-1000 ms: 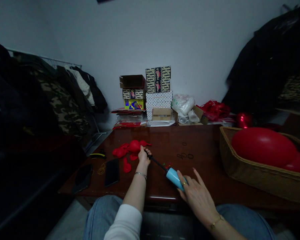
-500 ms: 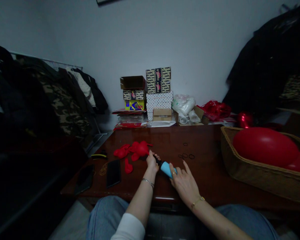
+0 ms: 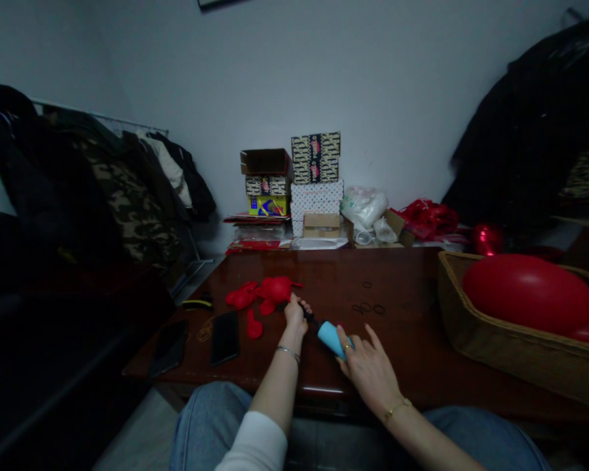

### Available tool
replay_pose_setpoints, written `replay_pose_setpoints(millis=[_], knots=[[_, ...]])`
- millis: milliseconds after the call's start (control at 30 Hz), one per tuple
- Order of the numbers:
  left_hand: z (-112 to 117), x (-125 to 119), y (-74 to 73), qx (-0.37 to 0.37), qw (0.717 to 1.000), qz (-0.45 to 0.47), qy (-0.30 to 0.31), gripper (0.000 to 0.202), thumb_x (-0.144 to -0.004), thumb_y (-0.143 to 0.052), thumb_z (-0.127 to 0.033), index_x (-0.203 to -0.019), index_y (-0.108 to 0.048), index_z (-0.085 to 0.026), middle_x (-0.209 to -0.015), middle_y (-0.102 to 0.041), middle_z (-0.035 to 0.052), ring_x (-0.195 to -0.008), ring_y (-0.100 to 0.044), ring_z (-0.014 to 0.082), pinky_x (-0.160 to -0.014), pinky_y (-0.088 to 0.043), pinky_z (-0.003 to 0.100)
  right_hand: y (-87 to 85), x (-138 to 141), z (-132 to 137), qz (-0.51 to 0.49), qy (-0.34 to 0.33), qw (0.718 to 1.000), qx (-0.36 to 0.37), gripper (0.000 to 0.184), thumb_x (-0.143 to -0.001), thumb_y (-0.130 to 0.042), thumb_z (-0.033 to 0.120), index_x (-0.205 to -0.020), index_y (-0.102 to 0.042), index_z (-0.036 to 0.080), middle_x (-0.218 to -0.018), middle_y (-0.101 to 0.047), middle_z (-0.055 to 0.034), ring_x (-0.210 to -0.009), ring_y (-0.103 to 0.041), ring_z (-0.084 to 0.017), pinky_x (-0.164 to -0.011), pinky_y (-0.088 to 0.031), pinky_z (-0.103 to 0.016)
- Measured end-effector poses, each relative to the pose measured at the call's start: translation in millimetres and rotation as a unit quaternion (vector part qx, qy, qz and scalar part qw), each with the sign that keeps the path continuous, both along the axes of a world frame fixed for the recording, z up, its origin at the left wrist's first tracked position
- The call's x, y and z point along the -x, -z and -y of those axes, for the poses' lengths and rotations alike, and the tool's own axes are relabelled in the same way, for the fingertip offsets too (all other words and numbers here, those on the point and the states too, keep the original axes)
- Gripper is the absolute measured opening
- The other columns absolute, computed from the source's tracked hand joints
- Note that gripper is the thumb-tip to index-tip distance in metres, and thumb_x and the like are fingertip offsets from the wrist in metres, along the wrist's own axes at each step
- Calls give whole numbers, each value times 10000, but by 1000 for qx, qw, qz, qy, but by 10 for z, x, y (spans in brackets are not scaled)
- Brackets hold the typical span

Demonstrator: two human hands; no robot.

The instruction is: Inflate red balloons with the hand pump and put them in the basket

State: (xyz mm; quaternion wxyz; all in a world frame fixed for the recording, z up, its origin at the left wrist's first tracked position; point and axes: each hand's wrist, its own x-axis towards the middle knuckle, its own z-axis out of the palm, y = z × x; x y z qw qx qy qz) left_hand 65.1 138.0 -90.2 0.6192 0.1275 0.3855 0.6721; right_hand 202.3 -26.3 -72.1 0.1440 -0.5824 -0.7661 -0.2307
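Observation:
My right hand [image 3: 368,353] is wrapped around the light-blue barrel of a balloon hand pump [image 3: 332,338], with a finger or two stretched away from it. At the pump's black end, my left hand [image 3: 295,315] is closed, pinching the neck of a red balloon [image 3: 276,288] against the nozzle. That balloon looks only partly filled; its mouth is hidden by my fingers. Just left of it lies another red balloon [image 3: 242,296], limp or small, and below it a small flat red balloon [image 3: 254,325]. Several dark rubber bands [image 3: 379,309] rest right of the pump.
A wicker basket [image 3: 510,347] holding a large red balloon [image 3: 530,291] stands at the right. Two dark phone-like slabs [image 3: 224,337], a tan band [image 3: 205,330] and a yellow-black tool [image 3: 197,304] lie left. Boxes [image 3: 315,157] are stacked at the table's back.
My right hand and the blue barrel have moved slightly right and away from my left hand, baring more of the black shaft. The left hand stays at the balloon neck.

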Motion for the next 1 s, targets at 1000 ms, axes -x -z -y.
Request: replay_pose_setpoints(millis=[1000], knots=[[149,-89,-61,12,999,-31,16,300,-886,-434,-364,-650,-370,-189,-438,-382,-65,-330,-371,64,-373,-312,176,-58,222,-167,-3,30,999,15,515,-812,-529,295,-1295,-433,144,-838,-618,-59,-716,-587,-169,-1043,-202,-442]])
